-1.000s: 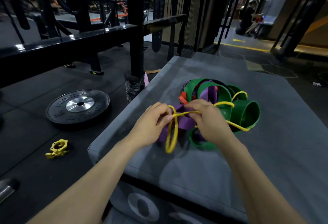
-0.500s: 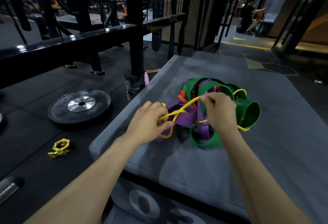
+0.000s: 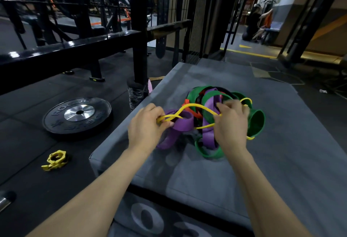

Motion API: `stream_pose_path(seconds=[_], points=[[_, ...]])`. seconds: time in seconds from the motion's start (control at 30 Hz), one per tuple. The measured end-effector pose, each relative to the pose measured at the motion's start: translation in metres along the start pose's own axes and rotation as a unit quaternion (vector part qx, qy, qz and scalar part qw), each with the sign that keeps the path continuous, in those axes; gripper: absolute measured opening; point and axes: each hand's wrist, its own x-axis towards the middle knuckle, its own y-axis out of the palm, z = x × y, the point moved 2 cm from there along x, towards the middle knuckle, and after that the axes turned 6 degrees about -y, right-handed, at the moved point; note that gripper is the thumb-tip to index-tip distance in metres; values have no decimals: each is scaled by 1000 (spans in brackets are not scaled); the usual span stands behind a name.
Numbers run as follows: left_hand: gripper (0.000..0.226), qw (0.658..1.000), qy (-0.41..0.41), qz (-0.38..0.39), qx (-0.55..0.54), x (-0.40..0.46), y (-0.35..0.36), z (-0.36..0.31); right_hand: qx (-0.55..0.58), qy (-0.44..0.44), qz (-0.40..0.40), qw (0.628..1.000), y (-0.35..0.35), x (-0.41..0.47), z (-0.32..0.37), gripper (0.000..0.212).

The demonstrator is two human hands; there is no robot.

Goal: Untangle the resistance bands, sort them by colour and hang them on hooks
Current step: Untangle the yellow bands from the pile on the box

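A tangle of resistance bands lies on a grey padded box: wide green bands, purple bands, a red band and a thin yellow band. My left hand pinches one end of the yellow band at the tangle's left side. My right hand sits on the middle of the tangle, its fingers curled in among the yellow and purple strands. The yellow band arches between both hands and reappears at the tangle's right. No hooks are in view.
On the black floor to the left lie a black weight plate and a yellow barbell collar. A black rack post and a wrapped bottle stand by the box's far left corner. A barbell end shows at far left.
My right hand has moved up and right over the tangle, stretching the yellow band into an arch. The yellow loop that hung below my left hand has been pulled up.
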Motion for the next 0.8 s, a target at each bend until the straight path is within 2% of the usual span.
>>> stream_pose_path(seconds=[0.07,0.1,0.2,0.3,0.37,0.5,0.57,0.67,0.73,0.8], points=[[30,1000,15,-6,5,0,0,-4,47,-124,7,991,1,2,27,28],[28,1000,28,-9,5,-1,0,-5,61,-163,45,984,5,2,38,31],[24,997,73,-29,21,-4,-1,-9,85,-199,161,963,30,5,47,39],[14,995,73,-29,61,-6,-1,-7,110,-187,218,952,43,3,50,45],[4,996,39,-4,80,-3,-1,0,100,-164,222,956,45,5,50,38],[49,979,-15,132,154,-2,7,22,87,-119,160,976,37,4,38,35],[63,971,-40,174,156,-7,9,25,87,-93,130,983,27,2,27,36],[59,984,-31,127,118,-10,7,14,57,-66,124,988,16,-3,13,41],[50,994,0,91,65,-11,7,1,1,-68,153,986,16,-9,4,47],[44,995,29,92,26,-16,11,-14,-44,-60,180,981,18,-15,-4,49]])
